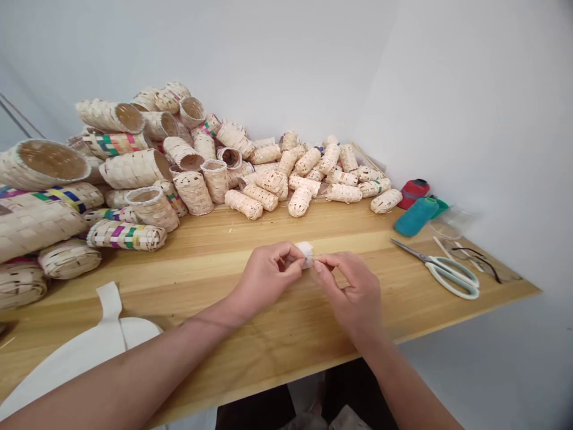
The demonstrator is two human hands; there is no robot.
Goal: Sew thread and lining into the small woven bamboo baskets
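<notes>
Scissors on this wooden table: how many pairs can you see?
1: a pair of white-handled scissors lying on the right end of the wooden table. Others could be hidden behind the pile of woven tubes.

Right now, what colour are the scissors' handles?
Pale green-white handles, best seen in the head view.

Two plain white walls (224, 65) meet in a vertical corner (373, 89) at the upper right of the frame, the right-hand wall (483, 107) running down past the end of the desk. A light wooden desk (215, 239) with visible lengthwise grain sits against them and fills the middle of the frame, its front edge slanting toward the lower right. A thin grey rod (15, 116) crosses the upper left corner. Soft, even light falls across the walls and leaves no hard shadows.
</notes>
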